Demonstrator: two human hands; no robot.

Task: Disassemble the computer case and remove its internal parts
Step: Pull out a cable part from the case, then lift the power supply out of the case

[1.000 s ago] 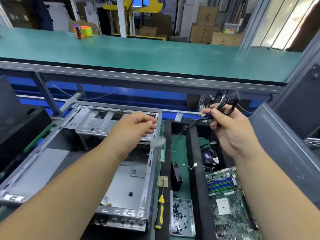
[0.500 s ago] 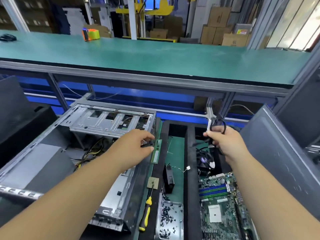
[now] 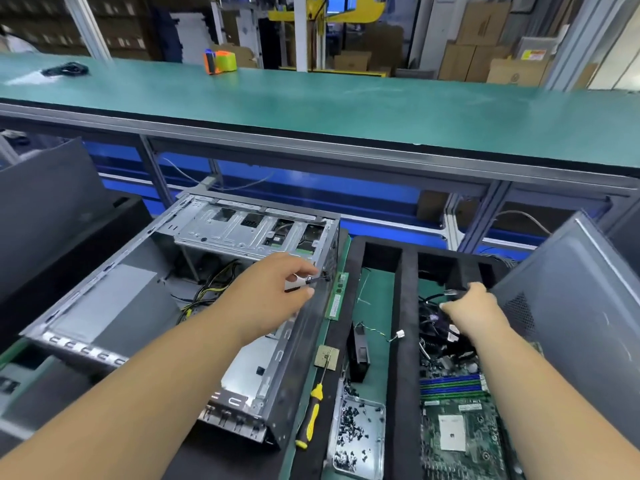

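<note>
Steel case (image 3: 194, 306): your left hand (image 3: 273, 292) pinches a small connector (image 3: 311, 279) at its three-o'clock wall; right hand (image 3: 474, 306) grips cables (image 3: 433, 299), farther off.

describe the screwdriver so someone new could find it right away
Start at the open computer case on the left. Just beyond its near right corner, on the green mat, lies the screwdriver, beside the metal tray of screws. It is the only tool there, with a yellow and black handle.

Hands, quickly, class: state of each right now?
Left hand: pinching a small black cable connector at the grey metal computer case.
Right hand: grip closed on black cables.
</note>
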